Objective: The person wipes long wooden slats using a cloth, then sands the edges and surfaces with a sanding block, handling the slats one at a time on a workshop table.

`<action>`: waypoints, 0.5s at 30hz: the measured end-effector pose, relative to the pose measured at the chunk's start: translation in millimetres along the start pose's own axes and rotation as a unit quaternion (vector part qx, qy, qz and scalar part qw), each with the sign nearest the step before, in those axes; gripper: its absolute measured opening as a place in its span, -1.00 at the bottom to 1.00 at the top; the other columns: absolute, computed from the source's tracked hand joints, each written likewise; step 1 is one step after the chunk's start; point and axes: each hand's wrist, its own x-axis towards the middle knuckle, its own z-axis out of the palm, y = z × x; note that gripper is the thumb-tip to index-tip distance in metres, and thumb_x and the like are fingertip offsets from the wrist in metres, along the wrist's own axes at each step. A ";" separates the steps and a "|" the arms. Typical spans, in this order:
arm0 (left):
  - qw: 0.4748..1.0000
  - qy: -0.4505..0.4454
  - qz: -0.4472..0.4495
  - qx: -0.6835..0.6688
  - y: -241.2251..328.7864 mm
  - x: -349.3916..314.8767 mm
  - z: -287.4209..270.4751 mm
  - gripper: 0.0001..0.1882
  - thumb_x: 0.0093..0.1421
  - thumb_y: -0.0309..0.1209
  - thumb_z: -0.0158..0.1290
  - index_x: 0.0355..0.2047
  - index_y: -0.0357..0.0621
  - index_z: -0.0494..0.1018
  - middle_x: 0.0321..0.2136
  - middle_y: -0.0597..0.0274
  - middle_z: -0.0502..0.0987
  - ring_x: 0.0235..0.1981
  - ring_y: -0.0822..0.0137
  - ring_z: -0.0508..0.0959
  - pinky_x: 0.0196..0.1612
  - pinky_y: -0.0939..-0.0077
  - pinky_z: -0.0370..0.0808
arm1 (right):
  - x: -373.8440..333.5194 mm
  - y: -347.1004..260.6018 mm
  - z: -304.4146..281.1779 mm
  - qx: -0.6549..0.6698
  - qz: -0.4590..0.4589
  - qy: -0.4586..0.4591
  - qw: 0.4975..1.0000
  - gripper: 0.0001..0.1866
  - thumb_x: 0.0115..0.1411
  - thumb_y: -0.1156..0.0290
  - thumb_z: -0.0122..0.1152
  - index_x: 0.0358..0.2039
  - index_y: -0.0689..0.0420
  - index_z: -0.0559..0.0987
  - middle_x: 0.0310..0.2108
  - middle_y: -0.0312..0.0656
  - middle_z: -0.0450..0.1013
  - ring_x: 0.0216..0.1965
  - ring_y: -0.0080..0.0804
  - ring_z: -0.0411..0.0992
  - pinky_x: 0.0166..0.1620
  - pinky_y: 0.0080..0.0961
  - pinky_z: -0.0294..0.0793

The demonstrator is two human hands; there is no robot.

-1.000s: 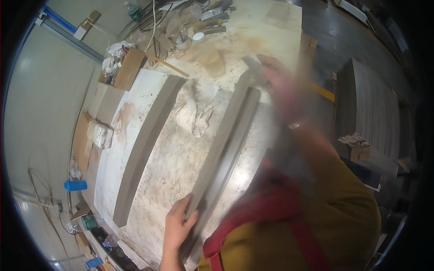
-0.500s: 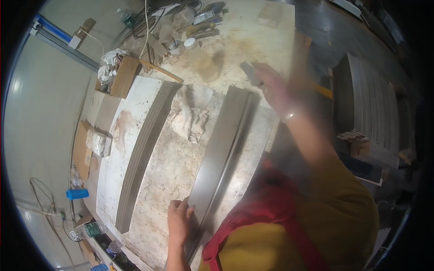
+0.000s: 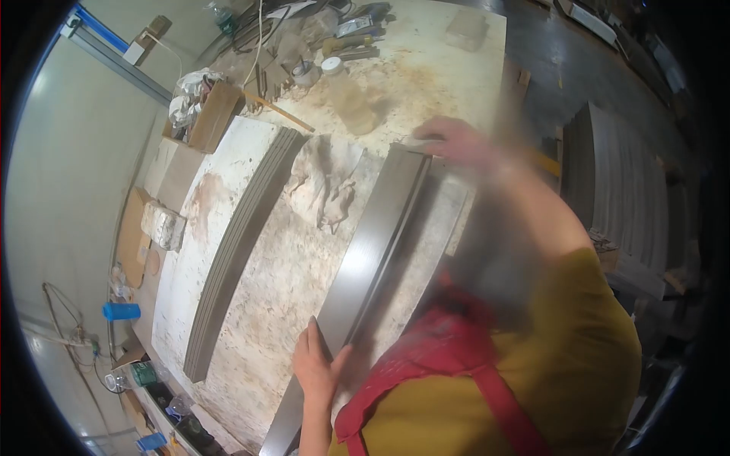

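A long grey metal profile [image 3: 365, 258] with a ridge along its right side lies slantwise on the stained work table. My left hand [image 3: 315, 368] grips its near part, fingers at the left edge and thumb across the top. At the far end my right hand [image 3: 460, 144], smeared by motion, closes on a small grey block [image 3: 418, 142] held against the profile's end. Most of that block is hidden under the fingers. A crumpled whitish rag [image 3: 323, 182] lies left of the profile.
A stack of metal strips [image 3: 243, 251] lies farther left. Beyond stand a bottle of yellowish liquid [image 3: 350, 106], a small jar [image 3: 306, 74] and a pile of tools [image 3: 353, 42]. A cardboard box with rags [image 3: 213, 118] sits far left. Stacked panels [image 3: 616, 190] stand at right.
My right hand has brought the grey block from beyond the profile down onto its far end. The left hand has shifted slightly right, its thumb now lying across the profile.
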 end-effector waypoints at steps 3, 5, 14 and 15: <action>1.000 0.019 0.006 0.002 -2.7 -2.9 2.2 -0.15 -0.13 -0.16 0.29 0.14 -0.26 0.22 -0.10 -0.08 0.40 -0.15 -0.07 0.44 -0.12 0.16 0.39 | -27.7 -1.3 -39.9 -0.123 -0.055 -0.101 0.986 -0.66 0.10 0.27 0.21 -0.18 0.22 0.53 -0.11 -0.10 0.43 -0.05 -0.29 0.38 0.05 -0.48 0.33; 0.999 0.033 -0.026 -0.007 -6.9 -7.1 2.4 -0.14 -0.13 -0.13 0.29 0.13 -0.28 0.22 -0.10 -0.10 0.42 -0.12 -0.07 0.44 -0.08 0.15 0.38 | -24.8 -28.8 -38.4 -0.113 -0.036 -0.087 0.989 -0.66 0.10 0.28 0.21 -0.17 0.21 0.53 -0.12 -0.12 0.44 -0.05 -0.31 0.38 0.05 -0.48 0.32; 0.998 0.059 0.023 -0.016 -23.8 -21.0 4.8 -0.07 -0.03 0.17 0.10 0.20 -0.18 0.12 0.18 -0.02 0.19 0.18 0.02 0.20 0.15 -0.02 0.15 | 4.6 -180.9 127.7 0.165 -0.110 -0.261 0.945 -0.66 0.16 0.31 0.12 -0.12 0.26 0.47 -0.18 -0.24 0.37 -0.11 -0.47 0.33 0.00 -0.53 0.28; 0.999 0.038 0.006 -0.003 -30.0 -33.5 -5.8 -0.08 -0.03 0.21 0.06 0.22 -0.08 0.12 0.16 -0.01 0.20 0.17 0.02 0.22 0.13 -0.04 0.16 | 2.8 -211.2 157.4 0.177 -0.108 -0.313 0.927 -0.65 0.14 0.32 0.14 -0.12 0.27 0.47 -0.18 -0.23 0.36 -0.11 -0.44 0.34 0.00 -0.53 0.28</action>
